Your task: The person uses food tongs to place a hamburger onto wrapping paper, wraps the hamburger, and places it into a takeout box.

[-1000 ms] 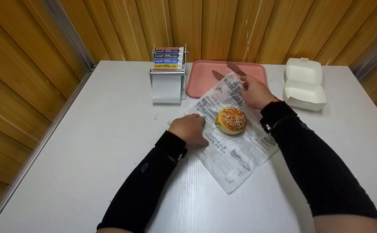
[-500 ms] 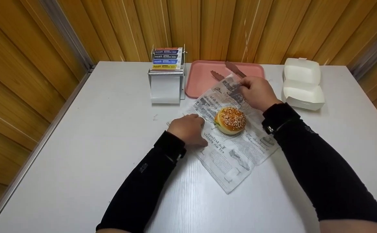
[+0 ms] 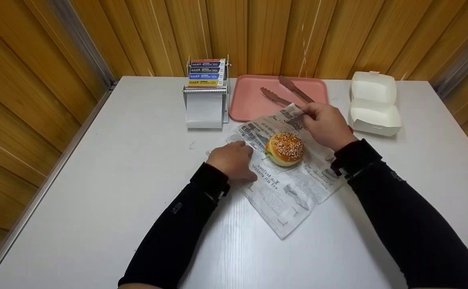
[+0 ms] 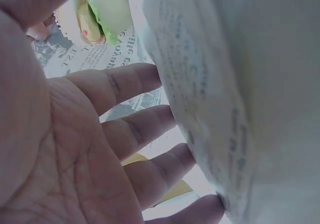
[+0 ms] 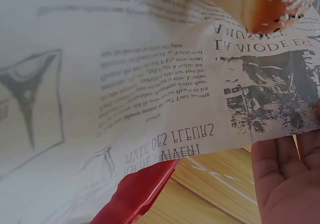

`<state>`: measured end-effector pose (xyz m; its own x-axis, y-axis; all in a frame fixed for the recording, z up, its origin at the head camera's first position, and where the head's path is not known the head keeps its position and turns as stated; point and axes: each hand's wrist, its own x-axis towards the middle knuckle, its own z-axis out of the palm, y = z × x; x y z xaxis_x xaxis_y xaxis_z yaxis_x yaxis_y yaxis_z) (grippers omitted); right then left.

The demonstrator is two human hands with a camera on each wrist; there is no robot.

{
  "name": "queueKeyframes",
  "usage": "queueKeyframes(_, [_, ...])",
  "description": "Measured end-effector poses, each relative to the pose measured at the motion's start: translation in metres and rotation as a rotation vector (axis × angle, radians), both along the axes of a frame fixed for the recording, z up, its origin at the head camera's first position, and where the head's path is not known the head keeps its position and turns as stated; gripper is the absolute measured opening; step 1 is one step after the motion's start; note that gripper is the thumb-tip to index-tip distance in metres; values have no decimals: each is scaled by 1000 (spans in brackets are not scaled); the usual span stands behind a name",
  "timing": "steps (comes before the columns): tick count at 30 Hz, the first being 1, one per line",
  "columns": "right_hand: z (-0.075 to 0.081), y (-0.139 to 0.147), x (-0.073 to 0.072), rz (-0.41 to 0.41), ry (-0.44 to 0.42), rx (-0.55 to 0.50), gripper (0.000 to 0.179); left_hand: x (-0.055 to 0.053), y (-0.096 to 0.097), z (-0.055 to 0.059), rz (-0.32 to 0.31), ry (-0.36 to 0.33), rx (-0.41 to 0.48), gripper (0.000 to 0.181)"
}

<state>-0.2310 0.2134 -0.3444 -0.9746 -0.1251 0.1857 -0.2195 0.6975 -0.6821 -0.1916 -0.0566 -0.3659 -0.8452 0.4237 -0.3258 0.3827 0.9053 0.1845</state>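
A sesame-topped burger (image 3: pixel 285 149) with lettuce at its side sits on a sheet of newsprint-patterned wrapping paper (image 3: pixel 276 200). At the far corner, my right hand (image 3: pixel 327 123) pinches the paper, which is lifted there and slopes up from behind the burger. In the right wrist view, the fingers (image 5: pixel 285 156) are partly behind the paper's edge. My left hand (image 3: pixel 232 160) rests at the paper's left side, thumb and fingers spread around the near side of the burger without touching it. The left wrist view shows its extended fingertips (image 4: pixel 162 114) against the paper (image 4: pixel 200 99).
Behind the paper lies a pink tray (image 3: pixel 244 96) bearing brown tongs (image 3: pixel 296 89); a red piece (image 5: pixel 145 191) shows below the paper. A label dispenser (image 3: pixel 205 94) stands left of the tray. An open white carton (image 3: pixel 374 104) stands to the right.
My right hand has drawn the paper's far corner toward me and slightly right, uncovering more of the tongs and tray. My left hand and the burger have hardly moved.
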Motion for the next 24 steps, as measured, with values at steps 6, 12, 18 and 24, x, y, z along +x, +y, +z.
queueKeyframes(6, [-6,3,15,7,22,-19,21,1,0,0,2,-1,-1,88])
queueKeyframes(12, [-10,3,31,17,93,18,20,1,-1,1,5,-18,1,90])
queueKeyframes(18, [-16,1,47,79,142,31,19,0,-1,-1,6,-16,5,90])
queueKeyframes(24, [-23,1,57,131,151,46,22,0,-1,-1,-3,-11,-2,91])
